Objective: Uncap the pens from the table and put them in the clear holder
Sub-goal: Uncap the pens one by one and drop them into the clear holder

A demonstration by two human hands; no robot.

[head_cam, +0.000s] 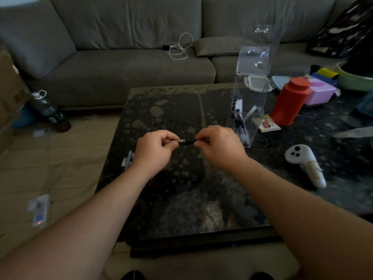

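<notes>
A black pen (186, 141) is held level above the dark table (173, 110), between both hands. My left hand (156, 148) grips its left end, where a pale cap or tip shows. My right hand (219, 147) pinches the right end. Just right of my right hand stands the tall clear holder (249, 110), with several black pens (239, 126) leaning inside it. Clear pen caps (127, 160) lie on the table's left edge, partly hidden behind my left wrist.
A white game controller (304, 164) lies at the right. A red canister (289, 101), food boxes (256, 82) and a pink box (321, 91) stand behind the holder. A grey sofa (125, 57) with a white cable (179, 47) runs along the back; a bottle (50, 111) stands on the floor at left.
</notes>
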